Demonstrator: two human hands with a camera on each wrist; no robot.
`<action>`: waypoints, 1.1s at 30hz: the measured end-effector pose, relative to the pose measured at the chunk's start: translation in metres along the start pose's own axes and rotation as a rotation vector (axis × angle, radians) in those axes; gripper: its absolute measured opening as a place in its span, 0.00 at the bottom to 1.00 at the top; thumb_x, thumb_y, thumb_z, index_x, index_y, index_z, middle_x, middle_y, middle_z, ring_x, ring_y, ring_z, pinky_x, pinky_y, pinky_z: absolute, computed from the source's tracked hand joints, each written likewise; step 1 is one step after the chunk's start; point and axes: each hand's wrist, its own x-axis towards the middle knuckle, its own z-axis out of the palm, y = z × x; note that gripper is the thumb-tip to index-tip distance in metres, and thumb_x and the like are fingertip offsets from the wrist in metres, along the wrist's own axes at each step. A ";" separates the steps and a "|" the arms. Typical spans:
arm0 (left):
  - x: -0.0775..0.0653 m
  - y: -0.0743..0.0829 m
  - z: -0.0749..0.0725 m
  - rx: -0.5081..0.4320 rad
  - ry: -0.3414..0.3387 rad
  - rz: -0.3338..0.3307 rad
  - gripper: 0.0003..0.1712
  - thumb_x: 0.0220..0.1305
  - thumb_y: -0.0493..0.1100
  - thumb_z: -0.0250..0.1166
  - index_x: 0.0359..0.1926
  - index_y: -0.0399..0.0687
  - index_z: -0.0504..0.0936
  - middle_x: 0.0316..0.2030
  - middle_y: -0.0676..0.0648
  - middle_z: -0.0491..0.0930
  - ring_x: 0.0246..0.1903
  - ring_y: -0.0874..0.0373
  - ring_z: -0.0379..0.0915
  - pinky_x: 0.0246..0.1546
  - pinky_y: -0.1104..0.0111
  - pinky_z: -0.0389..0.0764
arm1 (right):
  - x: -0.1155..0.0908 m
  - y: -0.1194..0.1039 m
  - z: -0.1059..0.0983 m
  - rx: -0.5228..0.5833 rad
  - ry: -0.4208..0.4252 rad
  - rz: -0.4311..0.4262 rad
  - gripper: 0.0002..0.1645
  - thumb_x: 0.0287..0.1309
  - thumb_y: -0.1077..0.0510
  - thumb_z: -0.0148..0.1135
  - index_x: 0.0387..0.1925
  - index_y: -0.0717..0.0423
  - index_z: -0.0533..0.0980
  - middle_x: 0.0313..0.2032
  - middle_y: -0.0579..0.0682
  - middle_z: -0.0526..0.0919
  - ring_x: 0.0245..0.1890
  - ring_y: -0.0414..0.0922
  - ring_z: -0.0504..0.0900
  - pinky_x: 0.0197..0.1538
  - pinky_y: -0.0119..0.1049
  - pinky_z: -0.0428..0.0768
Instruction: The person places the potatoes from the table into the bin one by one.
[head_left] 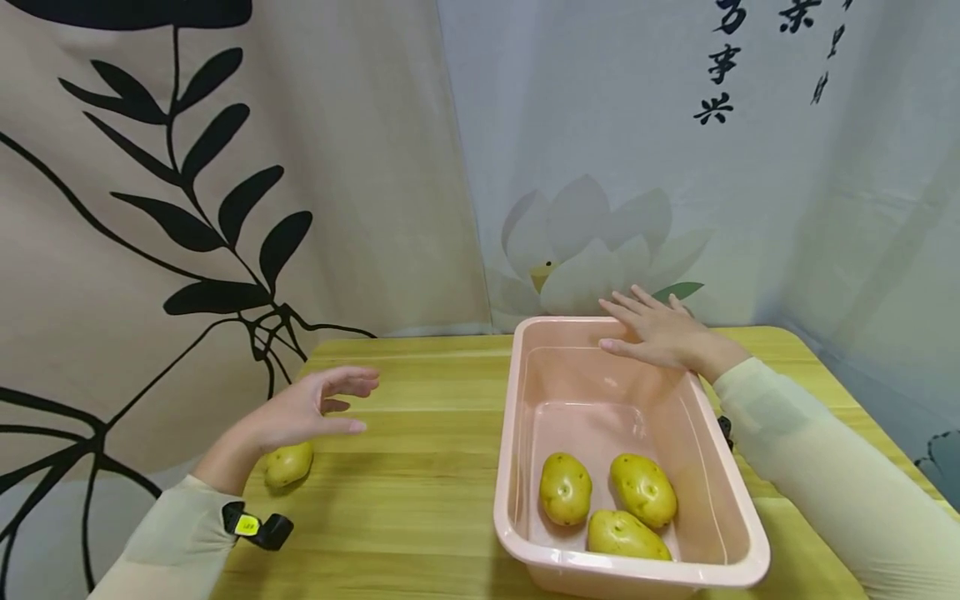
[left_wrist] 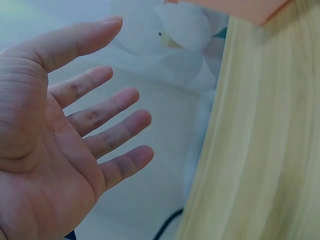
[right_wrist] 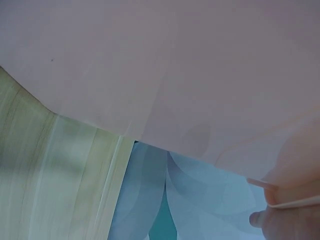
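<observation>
A pink plastic basin (head_left: 585, 367) stands on the wooden table, right of centre in the head view. Inside it, toward the near end, lie three yellow potatoes (head_left: 566, 490). My right hand (head_left: 667, 333) rests at the basin's far right corner, its fingers fairly straight and spread over the rim. In the right wrist view the basin's outer wall (right_wrist: 150, 65) fills most of the picture, and only part of the hand (right_wrist: 290, 222) shows. My left hand (head_left: 311, 408) is above the table's left side, palm bare and fingers spread. Another potato (head_left: 287, 467) sits below it, partly hidden by the wrist.
The wooden table (head_left: 420, 483) reaches back to a hanging cloth (head_left: 375, 167) printed with dark leaves, a pale flower and characters. A black wrist camera (head_left: 258, 527) is strapped over the left sleeve.
</observation>
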 end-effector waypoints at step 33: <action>-0.053 -0.131 0.008 0.319 0.291 -0.254 0.41 0.54 0.55 0.72 0.61 0.35 0.71 0.58 0.34 0.72 0.59 0.34 0.64 0.55 0.42 0.65 | 0.002 0.001 0.001 -0.007 -0.003 0.001 0.50 0.59 0.22 0.39 0.76 0.41 0.48 0.75 0.51 0.48 0.74 0.56 0.38 0.64 0.70 0.39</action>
